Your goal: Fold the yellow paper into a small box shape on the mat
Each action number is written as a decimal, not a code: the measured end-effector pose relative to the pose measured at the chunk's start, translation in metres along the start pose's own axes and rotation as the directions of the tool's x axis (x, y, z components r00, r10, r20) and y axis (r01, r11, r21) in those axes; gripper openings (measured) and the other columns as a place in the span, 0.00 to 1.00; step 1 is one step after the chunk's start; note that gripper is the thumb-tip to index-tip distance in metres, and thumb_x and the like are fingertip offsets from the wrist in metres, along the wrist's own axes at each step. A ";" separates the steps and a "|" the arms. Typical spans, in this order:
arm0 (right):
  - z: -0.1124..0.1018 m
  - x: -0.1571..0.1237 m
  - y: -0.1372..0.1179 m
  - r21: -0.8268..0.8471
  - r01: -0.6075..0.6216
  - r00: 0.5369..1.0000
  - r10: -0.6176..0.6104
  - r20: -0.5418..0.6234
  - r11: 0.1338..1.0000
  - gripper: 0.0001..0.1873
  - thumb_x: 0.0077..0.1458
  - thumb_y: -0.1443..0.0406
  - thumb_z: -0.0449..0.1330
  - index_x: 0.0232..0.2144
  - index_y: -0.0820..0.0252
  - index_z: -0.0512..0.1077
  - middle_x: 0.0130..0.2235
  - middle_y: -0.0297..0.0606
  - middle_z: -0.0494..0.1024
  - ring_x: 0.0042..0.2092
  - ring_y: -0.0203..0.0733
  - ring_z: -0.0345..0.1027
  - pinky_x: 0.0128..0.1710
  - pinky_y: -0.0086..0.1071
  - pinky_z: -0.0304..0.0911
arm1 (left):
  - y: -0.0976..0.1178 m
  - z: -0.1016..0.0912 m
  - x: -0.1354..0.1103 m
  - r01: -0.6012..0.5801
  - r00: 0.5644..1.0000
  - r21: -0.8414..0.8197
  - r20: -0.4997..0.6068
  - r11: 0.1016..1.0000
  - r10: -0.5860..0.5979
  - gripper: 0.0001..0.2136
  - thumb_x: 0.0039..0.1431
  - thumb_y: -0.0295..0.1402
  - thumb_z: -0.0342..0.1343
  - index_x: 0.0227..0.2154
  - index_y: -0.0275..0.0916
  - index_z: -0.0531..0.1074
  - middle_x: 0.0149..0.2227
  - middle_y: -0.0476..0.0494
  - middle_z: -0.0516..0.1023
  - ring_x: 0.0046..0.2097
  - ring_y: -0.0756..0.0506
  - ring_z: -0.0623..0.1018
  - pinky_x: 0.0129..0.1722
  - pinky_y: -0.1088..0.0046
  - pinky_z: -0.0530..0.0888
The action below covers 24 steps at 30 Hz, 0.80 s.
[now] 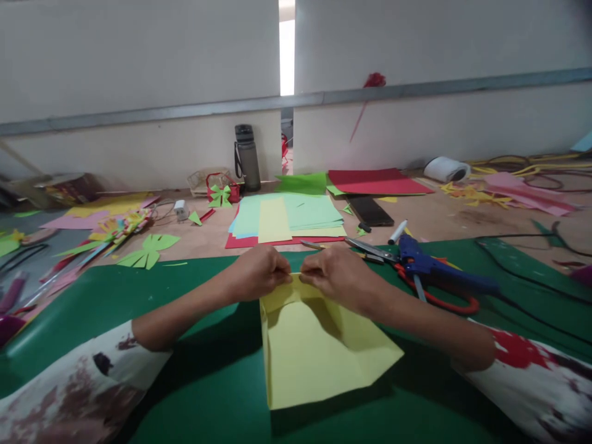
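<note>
Fingers of the left hand are pinched closed on the far edge of a folded yellow sheet. Most of the sheet is spread on the near side of the fingers, above a green mat. Beyond the sheet, a paper stack is set on the worktop. Just beside the left fingers, the same edge is gripped by the right hand. Right of the sheet, scissors are partly covered by a blue glue gun.

Green mat leaves leftward room — glue gun crowds right hand
</note>
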State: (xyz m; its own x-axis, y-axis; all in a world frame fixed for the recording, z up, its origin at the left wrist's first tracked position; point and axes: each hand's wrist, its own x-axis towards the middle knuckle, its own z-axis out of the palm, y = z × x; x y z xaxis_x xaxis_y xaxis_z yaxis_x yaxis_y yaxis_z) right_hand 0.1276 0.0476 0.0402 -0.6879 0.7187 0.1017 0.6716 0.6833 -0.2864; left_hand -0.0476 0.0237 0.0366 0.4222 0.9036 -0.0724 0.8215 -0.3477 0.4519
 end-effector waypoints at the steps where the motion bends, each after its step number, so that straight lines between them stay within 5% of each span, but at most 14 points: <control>1: 0.000 0.001 0.001 0.052 -0.003 1.000 0.002 0.019 0.999 0.09 0.48 0.68 0.57 0.19 0.61 0.71 0.18 0.28 0.64 0.23 0.31 0.53 0.28 0.29 0.46 | -0.001 0.000 0.001 -0.005 1.000 -0.033 0.029 0.999 0.006 0.09 0.52 0.29 0.51 0.21 0.33 0.72 0.18 0.52 0.62 0.22 0.54 0.60 0.21 0.80 0.54; 8: 0.000 0.004 0.004 0.196 0.056 0.988 -0.083 0.133 0.979 0.12 0.46 0.70 0.53 0.14 0.62 0.64 0.16 0.26 0.52 0.21 0.29 0.45 0.23 0.28 0.41 | -0.008 0.005 0.003 0.009 0.988 -0.195 0.155 0.981 0.022 0.10 0.51 0.33 0.50 0.19 0.33 0.69 0.18 0.54 0.56 0.21 0.55 0.55 0.19 0.80 0.52; 12: 0.001 0.005 0.005 0.208 0.078 0.980 -0.114 0.165 0.975 0.10 0.43 0.71 0.51 0.13 0.62 0.65 0.17 0.27 0.53 0.22 0.30 0.45 0.22 0.28 0.41 | -0.007 0.008 0.003 0.043 0.983 -0.259 0.186 0.965 0.006 0.12 0.51 0.34 0.50 0.17 0.34 0.64 0.18 0.55 0.51 0.21 0.55 0.51 0.18 0.79 0.49; 24: 0.004 0.005 0.021 0.160 0.066 0.969 -0.102 0.223 0.985 0.10 0.40 0.71 0.51 0.17 0.61 0.73 0.18 0.31 0.67 0.24 0.33 0.57 0.22 0.27 0.48 | -0.010 0.009 0.003 0.108 0.968 -0.278 0.248 0.955 -0.037 0.08 0.49 0.31 0.51 0.21 0.33 0.71 0.19 0.52 0.64 0.22 0.54 0.61 0.19 0.79 0.55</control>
State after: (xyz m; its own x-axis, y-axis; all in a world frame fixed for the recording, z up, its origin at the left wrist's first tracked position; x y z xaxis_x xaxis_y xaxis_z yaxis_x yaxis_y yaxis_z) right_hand 0.1368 0.0646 0.0308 -0.7965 0.5987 -0.0849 0.5718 0.7000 -0.4279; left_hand -0.0509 0.0278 0.0241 0.4733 0.8257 -0.3069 0.7230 -0.1651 0.6708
